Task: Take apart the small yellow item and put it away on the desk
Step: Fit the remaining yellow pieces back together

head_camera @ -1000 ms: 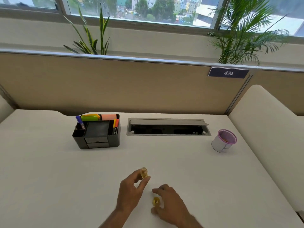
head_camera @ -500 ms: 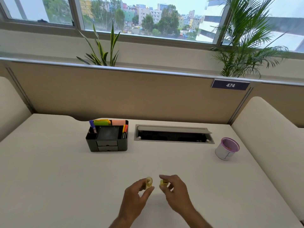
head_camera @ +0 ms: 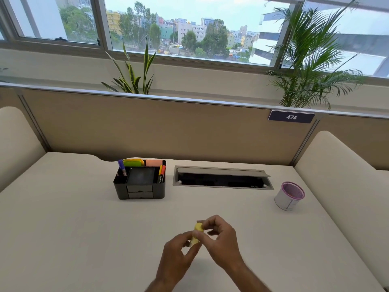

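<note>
Two bare hands are meeting low in the middle of the view, above the near part of the pale desk [head_camera: 63,228]. The left hand [head_camera: 176,256] is coming up from six o'clock and the right hand [head_camera: 221,241] from about five o'clock, and both are pinching the small yellow item [head_camera: 196,231] between them. The item is sitting at the centre of the two grips, raised off the desk, with its rounded yellow end pointing toward twelve o'clock. The left thumb and forefinger are closing narrowly on its lower part; the right fingertips are curling tightly round its upper part. Whether the item is in one piece or two is blurred and I cannot tell.

At eleven o'clock from the hands, well apart from them, a black desk organizer [head_camera: 140,182] is standing upright, holding a purple marker [head_camera: 121,166], green and orange sticky notes [head_camera: 143,162] and pens. At twelve to one o'clock a grey cable hatch [head_camera: 223,178] is lying open in the desk. At two o'clock a white mesh cup [head_camera: 290,196] with a purple rim is standing near the right edge. On the partition behind, a dark plate [head_camera: 291,117] is reading 474.
</note>
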### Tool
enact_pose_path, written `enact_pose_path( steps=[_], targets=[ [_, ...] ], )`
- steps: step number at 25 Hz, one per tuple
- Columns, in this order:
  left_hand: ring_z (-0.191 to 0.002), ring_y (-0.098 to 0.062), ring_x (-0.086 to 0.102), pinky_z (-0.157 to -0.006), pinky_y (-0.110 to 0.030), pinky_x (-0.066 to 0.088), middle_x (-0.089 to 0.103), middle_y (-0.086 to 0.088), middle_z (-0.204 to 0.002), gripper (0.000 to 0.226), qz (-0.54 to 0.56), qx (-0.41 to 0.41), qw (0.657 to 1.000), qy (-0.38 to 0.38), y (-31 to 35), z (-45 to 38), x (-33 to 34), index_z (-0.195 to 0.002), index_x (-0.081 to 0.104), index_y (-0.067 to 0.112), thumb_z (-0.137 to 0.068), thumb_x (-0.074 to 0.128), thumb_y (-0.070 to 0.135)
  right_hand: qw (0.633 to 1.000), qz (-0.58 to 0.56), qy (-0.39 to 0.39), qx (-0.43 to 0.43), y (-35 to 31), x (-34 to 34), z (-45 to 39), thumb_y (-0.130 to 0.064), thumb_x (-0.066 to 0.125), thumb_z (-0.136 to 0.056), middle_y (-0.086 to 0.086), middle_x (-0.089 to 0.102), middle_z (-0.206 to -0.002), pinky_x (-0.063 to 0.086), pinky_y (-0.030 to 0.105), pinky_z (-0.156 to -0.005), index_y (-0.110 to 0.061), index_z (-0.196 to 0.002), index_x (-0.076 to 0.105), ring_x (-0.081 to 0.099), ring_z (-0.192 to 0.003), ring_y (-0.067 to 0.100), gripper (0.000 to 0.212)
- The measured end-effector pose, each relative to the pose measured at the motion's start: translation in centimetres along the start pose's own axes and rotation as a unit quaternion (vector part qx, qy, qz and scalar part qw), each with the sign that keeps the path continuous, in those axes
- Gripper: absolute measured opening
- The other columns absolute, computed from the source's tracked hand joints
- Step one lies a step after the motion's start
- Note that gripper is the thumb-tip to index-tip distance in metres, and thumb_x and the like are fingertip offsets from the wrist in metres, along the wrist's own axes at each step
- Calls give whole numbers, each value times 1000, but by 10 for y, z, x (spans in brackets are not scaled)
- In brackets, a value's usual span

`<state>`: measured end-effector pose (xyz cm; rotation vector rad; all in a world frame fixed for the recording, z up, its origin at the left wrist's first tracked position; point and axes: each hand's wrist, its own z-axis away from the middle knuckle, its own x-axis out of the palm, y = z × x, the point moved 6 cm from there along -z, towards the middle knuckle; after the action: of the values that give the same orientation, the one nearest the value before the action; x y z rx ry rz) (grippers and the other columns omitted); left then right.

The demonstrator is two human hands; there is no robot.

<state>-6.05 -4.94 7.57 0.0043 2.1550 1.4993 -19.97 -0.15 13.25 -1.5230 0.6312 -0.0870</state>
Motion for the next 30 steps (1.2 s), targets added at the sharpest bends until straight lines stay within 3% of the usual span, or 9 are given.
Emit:
enact_pose_path(
  steps=[4,8,11,17,21,26,30],
  targets=[
    [-81,-5,64,-69,-9,46,69,31,-95,30,-4,20,1000,0,4,-1,-2,-103,69,43,-84,76,21,999,29,-19,-19,0,4,4,-17,81,-74,-16,76,-93,56,28,-81,-27,-88,66,71,-92,6,23],
    [-82,-9,66,-70,-18,51,72,22,-92,22,-5,14,1000,-2,1,-3,-2,-105,69,37,-83,68,42,993,95,-54,-36,2,5,0,-20,78,-79,-18,75,-101,53,19,-84,-38,-105,69,66,-99,-3,33],
    [-84,-10,64,-72,-24,52,72,19,-91,29,-20,17,1000,-12,-1,-3,0,-106,69,34,-83,62,51,981,163,-94,-43,2,2,-9,-24,78,-79,-18,74,-102,52,15,-78,-32,-107,73,66,-95,2,30],
    [-95,-6,55,-82,-27,48,67,13,-104,29,-61,18,996,-65,-11,-7,10,-119,63,31,-90,60,25,952,254,-167,-41,-1,-1,-26,-19,80,-80,-13,74,-100,57,22,-83,-27,-109,72,67,-90,5,32],
    [-91,-1,44,-84,-29,41,65,8,-107,37,-115,46,987,-105,-10,-9,16,-132,52,30,-98,51,16,938,283,-193,-53,-2,-1,-31,-14,78,-81,-10,75,-101,59,23,-80,-27,-107,72,68,-88,4,30],
    [-91,-2,47,-83,-33,44,66,20,-104,33,-110,52,989,-88,-11,-12,14,-123,60,32,-91,54,27,938,282,-195,-41,-1,-7,-33,-18,81,-79,-4,76,-101,60,22,-66,-22,-108,73,69,-86,10,30],
    [-93,-8,53,-81,-39,48,71,17,-105,29,-99,41,993,-44,-13,-14,9,-112,66,33,-83,62,34,943,279,-178,-40,-1,-9,-33,-23,82,-78,-1,77,-101,61,23,-73,-19,-109,74,71,-86,11,32]
  ],
)
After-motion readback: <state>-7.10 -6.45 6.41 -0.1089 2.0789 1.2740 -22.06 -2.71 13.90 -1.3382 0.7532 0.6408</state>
